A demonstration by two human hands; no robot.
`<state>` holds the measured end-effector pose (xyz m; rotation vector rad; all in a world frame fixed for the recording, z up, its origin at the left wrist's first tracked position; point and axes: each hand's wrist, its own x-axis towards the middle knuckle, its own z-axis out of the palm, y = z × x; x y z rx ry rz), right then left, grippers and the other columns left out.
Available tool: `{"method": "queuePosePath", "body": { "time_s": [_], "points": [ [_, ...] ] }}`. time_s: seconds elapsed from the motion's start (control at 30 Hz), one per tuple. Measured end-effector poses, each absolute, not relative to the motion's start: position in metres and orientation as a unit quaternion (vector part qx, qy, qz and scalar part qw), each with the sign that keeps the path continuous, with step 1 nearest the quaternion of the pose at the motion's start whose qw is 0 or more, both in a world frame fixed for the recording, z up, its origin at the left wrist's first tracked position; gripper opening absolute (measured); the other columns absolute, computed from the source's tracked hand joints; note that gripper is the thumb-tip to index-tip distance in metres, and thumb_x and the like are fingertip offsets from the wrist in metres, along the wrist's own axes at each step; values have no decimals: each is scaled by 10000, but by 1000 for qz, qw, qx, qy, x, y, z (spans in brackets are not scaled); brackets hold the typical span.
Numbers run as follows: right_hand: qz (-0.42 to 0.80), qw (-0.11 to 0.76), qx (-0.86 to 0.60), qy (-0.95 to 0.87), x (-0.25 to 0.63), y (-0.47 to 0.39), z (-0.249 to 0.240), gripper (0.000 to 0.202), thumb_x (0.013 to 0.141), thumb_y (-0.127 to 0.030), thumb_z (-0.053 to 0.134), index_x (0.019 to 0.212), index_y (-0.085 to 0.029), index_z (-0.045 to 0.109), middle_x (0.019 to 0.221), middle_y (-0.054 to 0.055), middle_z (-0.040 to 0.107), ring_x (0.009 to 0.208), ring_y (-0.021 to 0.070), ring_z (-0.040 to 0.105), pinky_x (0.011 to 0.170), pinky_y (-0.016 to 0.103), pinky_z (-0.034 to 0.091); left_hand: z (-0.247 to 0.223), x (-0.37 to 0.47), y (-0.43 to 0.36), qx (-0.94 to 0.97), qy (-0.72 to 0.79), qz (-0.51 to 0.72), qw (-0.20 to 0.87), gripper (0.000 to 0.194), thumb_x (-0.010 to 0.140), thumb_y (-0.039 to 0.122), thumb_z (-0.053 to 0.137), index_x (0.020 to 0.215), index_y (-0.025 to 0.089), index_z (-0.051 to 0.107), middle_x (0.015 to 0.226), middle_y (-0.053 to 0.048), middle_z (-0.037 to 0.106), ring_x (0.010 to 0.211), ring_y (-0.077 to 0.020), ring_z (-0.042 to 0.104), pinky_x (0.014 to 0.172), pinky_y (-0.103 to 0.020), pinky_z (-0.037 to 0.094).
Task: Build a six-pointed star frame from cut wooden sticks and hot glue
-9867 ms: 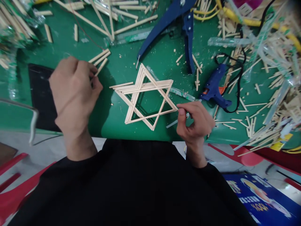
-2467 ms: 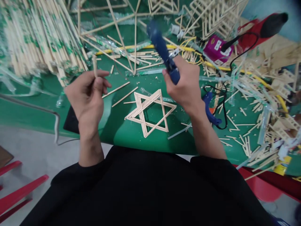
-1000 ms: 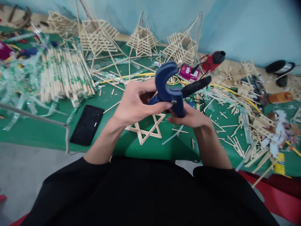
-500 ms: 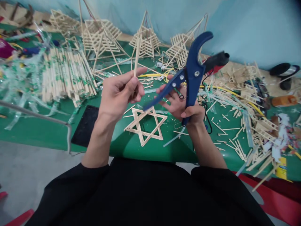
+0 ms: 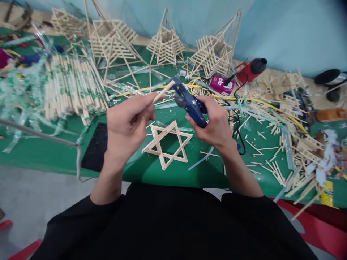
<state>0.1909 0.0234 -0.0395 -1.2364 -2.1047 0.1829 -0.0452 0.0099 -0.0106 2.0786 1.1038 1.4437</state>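
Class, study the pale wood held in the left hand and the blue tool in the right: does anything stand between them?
Nothing visible does. The pale wood runs from the left hand to the blue tool's end, away from the right hand; one view cannot confirm contact.

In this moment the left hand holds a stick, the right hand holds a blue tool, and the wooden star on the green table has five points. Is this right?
Not quite: the head view shows six points on the star. The left hand holds a stick, the right hand a blue tool, and the table is green.
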Motion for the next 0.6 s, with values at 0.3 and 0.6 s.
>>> {"method": "queuePosePath", "body": {
  "time_s": [0.3,0.6],
  "points": [
    [7,342,-474,-811,188,16,-28,299,801,-298,579,1077,-186,602,950,55,751,786,198,713,666,325,554,-20,-45,11,767,339,528,132,465,950,58,497,1283,337,662,772,13,622,649,-117,584,554,-276,462],
    [15,329,-498,-802,188,16,-26,249,808,-328,573,1015,-203,630,867,28,744,715,177,684,640,311,510,-20,-47,12,768,341,525,136,439,936,49,562,1269,313,674,765,14,633,651,-112,593,554,-274,475]
  ]
}}
